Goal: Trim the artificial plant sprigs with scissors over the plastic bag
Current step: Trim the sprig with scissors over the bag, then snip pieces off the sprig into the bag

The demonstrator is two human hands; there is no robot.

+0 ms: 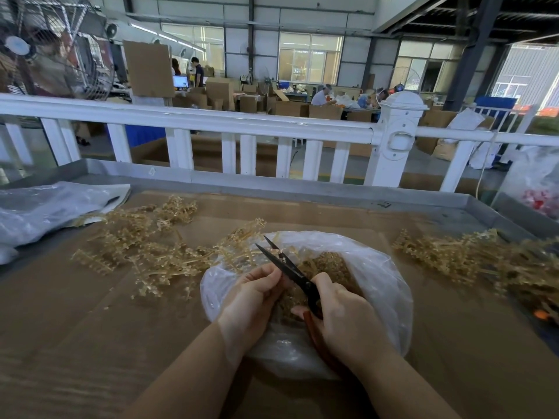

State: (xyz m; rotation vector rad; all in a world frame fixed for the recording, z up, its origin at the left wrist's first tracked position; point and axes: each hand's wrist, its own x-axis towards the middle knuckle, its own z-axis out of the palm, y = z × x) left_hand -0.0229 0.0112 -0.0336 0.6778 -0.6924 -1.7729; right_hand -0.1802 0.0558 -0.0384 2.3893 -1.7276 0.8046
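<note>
a worker's right hand grips the red-handled scissors, fingers curled round the handles, the black blades parted and pointing up and away to the left over an open plastic bag on a cardboard-covered table. the left hand sits just beside the blades, fingers curled and pinching what appears to be a pale sprig; the piece itself is largely hidden behind the fingers and blade, so its exact shape cannot be told. the cut turns on one relation: the pinched sprig lies on the left side of the blades, close to their pivot, and looks set to run across the scissors' long axis rather than along it, so the left hand is the nearer one to feed it into the gap. trimmings are heaped inside the bag directly under the blades, where cut bits would likely drop. a loose spread of tan sprigs lies on the table to the left, its nearest stems touching the bag's rim, and a second pile lies well apart to the right. a white fence rail runs behind the table.
</note>
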